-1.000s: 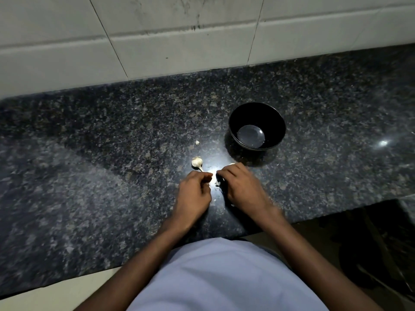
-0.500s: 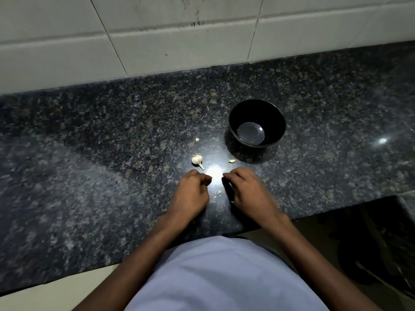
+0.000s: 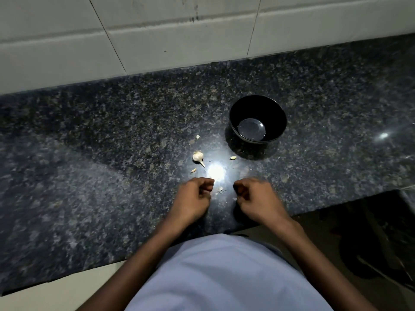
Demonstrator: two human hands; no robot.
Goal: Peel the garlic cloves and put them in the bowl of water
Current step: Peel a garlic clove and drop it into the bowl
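Note:
A black bowl (image 3: 275, 113) with a little water stands on the dark granite counter (image 3: 89, 176), right of centre. A small garlic bulb (image 3: 198, 156) lies to its left. Loose cloves lie beside the bulb (image 3: 193, 170) and near the bowl (image 3: 233, 157). Another small piece (image 3: 197, 137) lies farther back. My left hand (image 3: 193, 198) rests near the front edge with its fingers curled, and nothing shows in it. My right hand (image 3: 256, 198) is also curled and blurred, so its contents are hidden. Peel scraps (image 3: 220, 189) lie between the hands.
A white tiled wall (image 3: 179, 41) runs along the back of the counter. The counter's front edge (image 3: 336, 207) cuts in at the right, with dark floor below it. A bright light reflection (image 3: 216, 171) sits just beyond my hands.
My hands have separated and drawn back toward my body. Peel scraps now lie on the counter where the hands met. A clove by the bulb has come into view.

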